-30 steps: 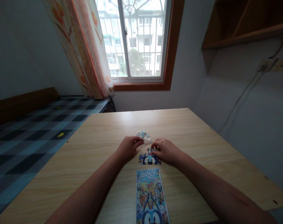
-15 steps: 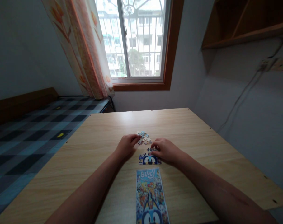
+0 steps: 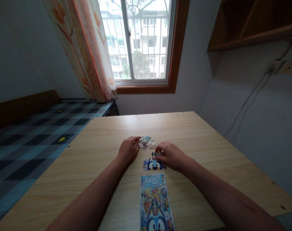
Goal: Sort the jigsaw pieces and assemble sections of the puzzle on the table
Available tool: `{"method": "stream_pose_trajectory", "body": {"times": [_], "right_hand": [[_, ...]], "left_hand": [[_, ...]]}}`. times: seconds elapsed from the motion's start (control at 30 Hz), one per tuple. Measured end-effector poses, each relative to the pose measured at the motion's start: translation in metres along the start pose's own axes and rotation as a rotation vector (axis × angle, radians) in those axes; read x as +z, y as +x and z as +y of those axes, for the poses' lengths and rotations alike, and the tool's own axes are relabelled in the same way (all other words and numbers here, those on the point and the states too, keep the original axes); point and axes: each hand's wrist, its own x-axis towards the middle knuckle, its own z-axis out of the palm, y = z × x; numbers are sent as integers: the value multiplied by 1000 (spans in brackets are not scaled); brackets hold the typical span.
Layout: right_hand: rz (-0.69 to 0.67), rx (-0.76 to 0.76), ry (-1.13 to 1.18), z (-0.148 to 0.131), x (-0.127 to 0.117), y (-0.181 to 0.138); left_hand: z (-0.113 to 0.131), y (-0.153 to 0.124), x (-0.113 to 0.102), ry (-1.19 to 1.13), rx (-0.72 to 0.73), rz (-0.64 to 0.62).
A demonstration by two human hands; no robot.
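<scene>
A small heap of loose puzzle pieces (image 3: 147,142) lies on the wooden table (image 3: 203,141). My left hand (image 3: 128,149) rests at the heap's left edge, fingers curled and touching the pieces. My right hand (image 3: 171,155) sits just right of a partly built blue puzzle section (image 3: 153,163), fingers bent and pinched at its upper edge; I cannot make out what they hold. A printed Bluey reference picture (image 3: 155,202) lies flat near the table's front edge, between my forearms.
A bed with a blue checked cover (image 3: 32,138) stands left of the table. A window (image 3: 141,38) with a flowered curtain (image 3: 85,51) is behind. A wall shelf (image 3: 254,22) and a socket with a cable (image 3: 276,67) are at the right.
My left hand has slid a little left and forward along the heap of pieces. My right hand has stayed at the built section.
</scene>
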Motion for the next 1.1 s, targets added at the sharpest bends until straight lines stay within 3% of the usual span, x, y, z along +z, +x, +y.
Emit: {"method": "stream_pose_trajectory", "body": {"times": [0.2, 0.47, 0.67, 1.1], "right_hand": [[1, -12, -6, 0, 0, 1], [51, -38, 16, 0, 3, 2], [66, -12, 85, 3, 7, 3], [-28, 51, 192, 20, -1, 4]], "left_hand": [[9, -3, -3, 11, 45, 35], [43, -22, 0, 28, 276, -210], [46, -20, 3, 79, 288, -304], [45, -17, 5, 77, 289, -324]]}}
